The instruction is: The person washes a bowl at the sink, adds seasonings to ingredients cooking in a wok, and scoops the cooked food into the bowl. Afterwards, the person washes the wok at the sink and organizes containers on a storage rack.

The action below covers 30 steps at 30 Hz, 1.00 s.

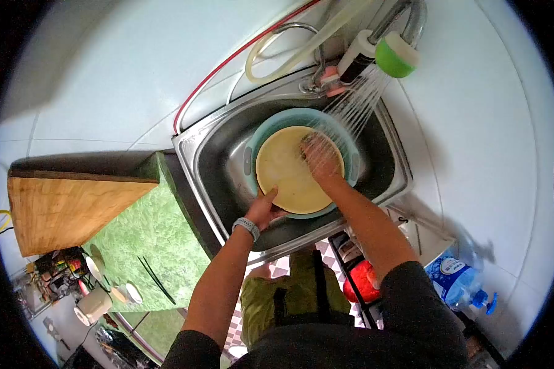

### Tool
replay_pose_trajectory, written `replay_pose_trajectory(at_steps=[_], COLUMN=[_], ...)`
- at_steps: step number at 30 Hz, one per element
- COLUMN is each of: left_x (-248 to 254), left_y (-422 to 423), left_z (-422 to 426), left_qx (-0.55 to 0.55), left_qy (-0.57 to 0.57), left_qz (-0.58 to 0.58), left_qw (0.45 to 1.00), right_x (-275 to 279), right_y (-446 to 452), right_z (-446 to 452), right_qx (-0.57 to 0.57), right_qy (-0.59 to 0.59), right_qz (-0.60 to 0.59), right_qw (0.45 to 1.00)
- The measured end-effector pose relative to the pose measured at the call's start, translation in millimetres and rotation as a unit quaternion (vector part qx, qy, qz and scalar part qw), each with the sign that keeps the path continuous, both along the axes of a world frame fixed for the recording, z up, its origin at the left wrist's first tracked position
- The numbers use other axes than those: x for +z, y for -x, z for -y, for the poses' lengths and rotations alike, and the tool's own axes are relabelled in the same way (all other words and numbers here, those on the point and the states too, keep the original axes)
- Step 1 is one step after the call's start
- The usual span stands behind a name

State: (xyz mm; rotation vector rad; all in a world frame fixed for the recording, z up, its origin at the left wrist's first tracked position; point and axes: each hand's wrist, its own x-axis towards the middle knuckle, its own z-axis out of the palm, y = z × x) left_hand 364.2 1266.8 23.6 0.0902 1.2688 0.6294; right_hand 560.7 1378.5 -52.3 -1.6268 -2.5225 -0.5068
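A pale yellow round dish (289, 184) lies inside a light green-blue basin (250, 141), which stands in the steel sink (228, 147). My left hand (266, 209) grips the dish by its near-left edge, thumb over the rim and fingers beneath. Against the dish's inner face, on its right side, my right hand (320, 157) presses with curled fingers. Something dark shows at those fingertips, too blurred by the spray to name. Water falls in streams from the green-and-white faucet head (397, 55) onto my right hand and the dish.
Left of the sink, a wooden board (74, 206) stands by the green counter (154, 246), where two black chopsticks (156, 281) lie. A cream hose (308, 49) curves behind the sink. A large blue-labelled bottle (455, 280) stands at lower right.
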Motion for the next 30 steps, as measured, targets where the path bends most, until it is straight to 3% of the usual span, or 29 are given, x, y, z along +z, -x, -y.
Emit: replay_pose_trajectory(at_steps=[1,3,5,6,8,10,11,12,14,16,17,19,21,23,24,25,27,28,29,30], left_x=[0,5,5,2,7,10,12,32,36,32,30,31,27,13,-1,1,21,39,47,34], left_y=[0,3,8,14,18,26,29,22,12,10,8,3,2,7,15,18,17,8,1,0], left_z=[-1,-6,-6,-4,-6,-6,-6,-11,-13,-11,-11,-10,-8,-6,-4,-6,-12,-14,-13,-10], left_qx=[-0.01,-0.014,-0.018,-0.007,0.004,0.046,0.089,0.076,0.061,0.02,0.017,-0.015,-0.017,-0.018,0.039,0.096,0.135,0.094,0.054,0.044], left_qy=[0.009,0.016,0.029,0.023,-0.005,-0.02,-0.032,-0.06,-0.057,-0.063,-0.062,-0.049,-0.047,-0.042,-0.027,-0.014,-0.009,-0.057,-0.102,-0.116], left_qz=[-0.004,0.001,0.008,0.04,0.066,0.129,0.191,0.111,0.072,0.038,0.038,-0.018,-0.004,0.013,0.078,0.143,0.119,0.023,-0.075,-0.069], left_qw=[1.0,1.0,0.999,0.999,0.998,0.99,0.977,0.989,0.994,0.997,0.997,0.999,0.999,0.999,0.996,0.985,0.984,0.994,0.991,0.99], right_x=[19,24,14,17,39,58,63,68,72,62,53,15,-8,1,8,24,54,61,40,19], right_y=[17,59,95,93,86,54,35,18,-3,-8,-5,17,45,73,80,78,46,20,-4,-10], right_z=[-15,-22,-11,2,21,24,20,16,0,-6,-10,-17,-22,-5,7,17,18,15,12,11], right_qx=[-0.02,-0.039,-0.036,-0.042,0.021,0.111,0.141,0.17,0.135,0.04,0.038,-0.016,-0.07,-0.022,0.005,0.059,0.15,0.19,0.181,0.14], right_qy=[0.096,0.188,0.227,0.228,0.552,0.604,0.638,0.669,0.685,0.505,0.506,0.364,0.195,0.286,0.352,0.46,0.561,0.606,0.56,0.455], right_qz=[-0.184,-0.364,-0.655,-0.656,-0.599,-0.459,-0.405,-0.348,-0.11,0.027,0.025,-0.165,-0.343,-0.524,-0.582,-0.588,-0.391,-0.257,-0.154,-0.067], right_qw=[0.978,0.911,0.719,0.719,0.58,0.642,0.64,0.634,0.708,0.862,0.862,0.917,0.916,0.802,0.732,0.663,0.714,0.728,0.793,0.877])
